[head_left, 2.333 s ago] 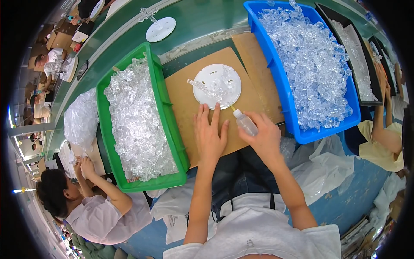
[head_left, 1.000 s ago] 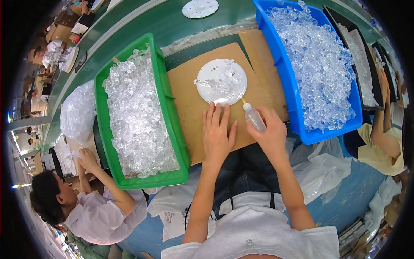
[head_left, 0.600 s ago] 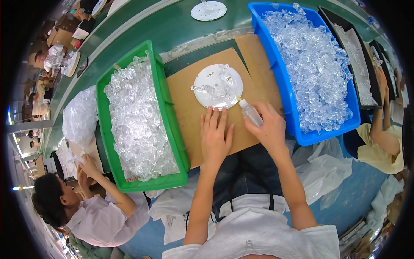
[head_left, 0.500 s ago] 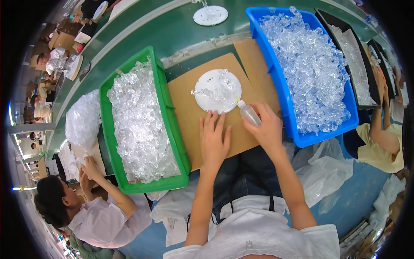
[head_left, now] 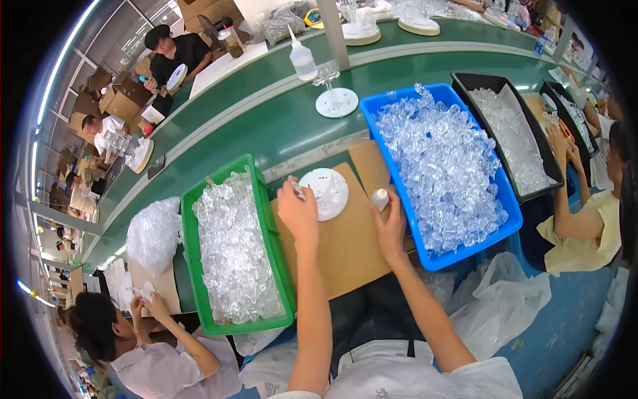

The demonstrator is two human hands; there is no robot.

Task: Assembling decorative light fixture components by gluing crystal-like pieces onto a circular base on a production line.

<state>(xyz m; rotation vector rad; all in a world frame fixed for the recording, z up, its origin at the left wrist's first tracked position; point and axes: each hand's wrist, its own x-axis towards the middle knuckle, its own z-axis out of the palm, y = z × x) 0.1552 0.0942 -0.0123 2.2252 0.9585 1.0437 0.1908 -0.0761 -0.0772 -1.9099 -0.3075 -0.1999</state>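
A round white disc lies on a brown cardboard sheet before me. Clear plastic parts rest on the disc, hard to tell apart. At its left edge, my left hand has its fingers closed around the end of a clear plastic piece, mostly hidden by the fingers. My right hand is wrapped around a small squeeze bottle, whose tip points up. The bottle is held right of the disc, apart from it, near the blue bin.
A green bin at left and a blue bin at right hold clear plastic pieces. Beyond, a larger squeeze bottle and another white disc stand on the green bench. Co-workers sit on both sides; a black tray is farther right.
My view has tilted upward. The left hand went from the disc's near edge to its left side and closed. The right hand drew the small bottle away from the disc and turned its tip up.
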